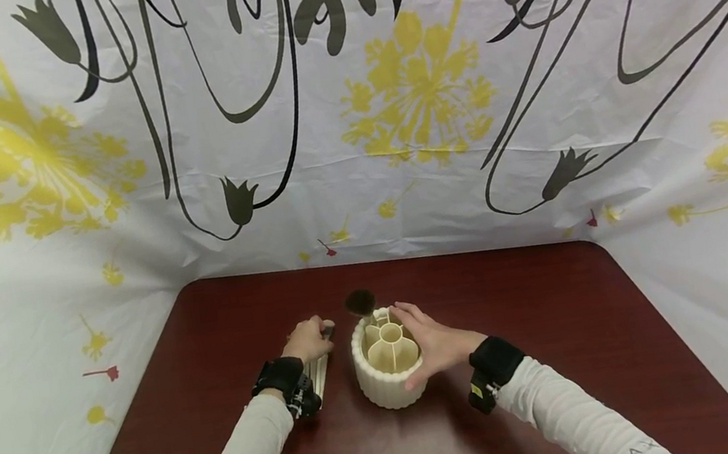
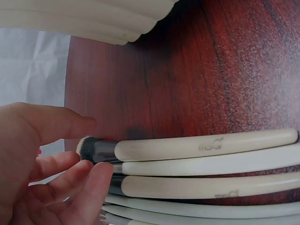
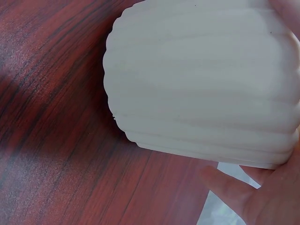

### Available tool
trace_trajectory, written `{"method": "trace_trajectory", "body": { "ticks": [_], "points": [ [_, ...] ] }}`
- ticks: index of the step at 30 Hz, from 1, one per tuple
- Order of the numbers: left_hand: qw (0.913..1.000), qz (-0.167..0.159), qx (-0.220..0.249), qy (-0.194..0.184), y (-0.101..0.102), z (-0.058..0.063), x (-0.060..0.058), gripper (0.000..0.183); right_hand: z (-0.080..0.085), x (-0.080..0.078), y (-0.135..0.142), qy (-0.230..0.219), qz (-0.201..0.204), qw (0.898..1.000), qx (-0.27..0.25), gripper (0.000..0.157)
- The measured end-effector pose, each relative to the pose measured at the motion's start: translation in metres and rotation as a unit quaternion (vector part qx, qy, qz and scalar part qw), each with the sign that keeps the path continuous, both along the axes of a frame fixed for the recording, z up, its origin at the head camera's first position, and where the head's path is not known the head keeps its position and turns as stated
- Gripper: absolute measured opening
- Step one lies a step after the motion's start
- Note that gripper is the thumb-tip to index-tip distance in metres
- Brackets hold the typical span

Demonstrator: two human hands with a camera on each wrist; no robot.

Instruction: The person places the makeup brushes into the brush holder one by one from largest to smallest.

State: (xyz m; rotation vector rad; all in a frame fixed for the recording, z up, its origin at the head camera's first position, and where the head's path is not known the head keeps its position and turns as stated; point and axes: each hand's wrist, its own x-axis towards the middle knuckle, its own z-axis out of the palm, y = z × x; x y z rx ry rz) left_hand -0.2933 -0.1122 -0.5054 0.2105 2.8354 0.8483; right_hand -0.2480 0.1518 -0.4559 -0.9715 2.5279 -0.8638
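Note:
A cream ribbed brush holder [image 1: 392, 391] with a flower-shaped divider [image 1: 391, 340] stands upright on the table. My right hand [image 1: 441, 341] holds it from the right, thumb at the near side and fingers at the far rim. In the right wrist view its scalloped wall [image 3: 201, 84] fills much of the picture. One makeup brush with a dark round head [image 1: 360, 303] rises from the holder's back left. Left of the holder, several pale-handled makeup brushes [image 2: 206, 146] lie side by side. My left hand [image 2: 56, 164] is at their bristle ends, fingers apart around the top brush's head [image 2: 86, 147].
The dark red wooden table [image 1: 487, 295] has rounded far corners. A white cloth with a flower print [image 1: 333, 208] hangs behind it and along both sides.

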Motion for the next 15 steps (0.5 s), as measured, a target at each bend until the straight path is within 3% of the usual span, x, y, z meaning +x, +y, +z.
{"method": "trace_trajectory", "body": {
  "ticks": [15],
  "points": [
    [0.9998,-0.008,-0.013,0.010,0.001,-0.015,-0.006,0.041,-0.005,-0.002,0.003,-0.003,0.003,1.000,-0.010,0.122]
  ]
}}
